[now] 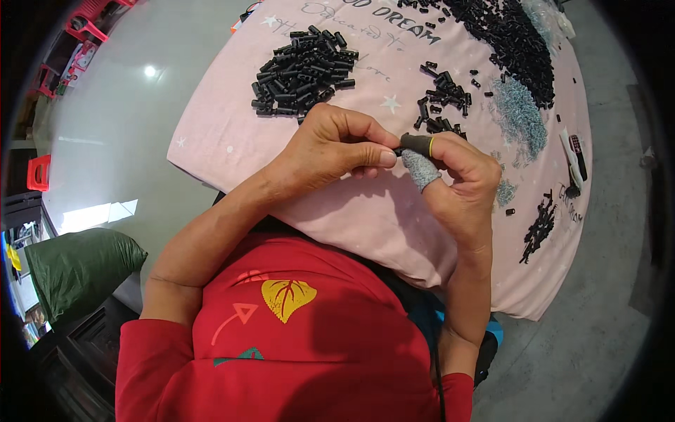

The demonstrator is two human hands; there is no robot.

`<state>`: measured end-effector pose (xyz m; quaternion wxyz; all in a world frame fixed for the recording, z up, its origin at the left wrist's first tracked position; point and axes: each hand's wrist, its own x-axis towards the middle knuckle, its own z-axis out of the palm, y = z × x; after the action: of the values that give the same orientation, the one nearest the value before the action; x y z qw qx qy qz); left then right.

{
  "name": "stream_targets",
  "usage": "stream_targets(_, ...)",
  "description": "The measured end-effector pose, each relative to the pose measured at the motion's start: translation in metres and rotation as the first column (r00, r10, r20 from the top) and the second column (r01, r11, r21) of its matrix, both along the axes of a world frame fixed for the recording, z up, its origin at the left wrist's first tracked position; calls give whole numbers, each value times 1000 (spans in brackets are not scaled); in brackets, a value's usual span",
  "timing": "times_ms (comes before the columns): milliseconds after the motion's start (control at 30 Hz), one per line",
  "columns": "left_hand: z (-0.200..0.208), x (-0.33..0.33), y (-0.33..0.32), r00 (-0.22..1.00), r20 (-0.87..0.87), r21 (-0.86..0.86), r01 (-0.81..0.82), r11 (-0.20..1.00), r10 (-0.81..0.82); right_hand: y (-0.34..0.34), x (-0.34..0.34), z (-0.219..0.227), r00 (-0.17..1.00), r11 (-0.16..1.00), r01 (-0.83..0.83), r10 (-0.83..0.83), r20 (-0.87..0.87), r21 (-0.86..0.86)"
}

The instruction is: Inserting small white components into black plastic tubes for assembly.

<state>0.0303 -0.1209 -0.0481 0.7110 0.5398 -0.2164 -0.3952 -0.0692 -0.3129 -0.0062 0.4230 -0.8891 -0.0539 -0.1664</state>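
Note:
My left hand and my right hand meet over the near side of the pink cloth. Thumb and forefinger of each hand pinch a small black piece, mostly covered by the fingertips. On my right hand a dark sleeve covers the forefinger and a grey knitted one covers the thumb. Beyond my left hand lies a heap of short black cylindrical parts. A smaller scatter of similar black parts sits just past my right hand.
The pink cloth covers the work surface. At the far right are a large pile of small black pieces and silvery metal bits. Thin black pieces lie nearer. A green sack stands at left, beyond it a red stool.

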Motion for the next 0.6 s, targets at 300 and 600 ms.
stream_targets(300,10,5,1,986,-151,-11,61,998,-62,-7,3,-7,990,941,-22,67,-121,337)
stream_targets(600,17,9,0,939,-336,-17,67,998,-68,-5,5,-9,994,993,-67,58,90,97)
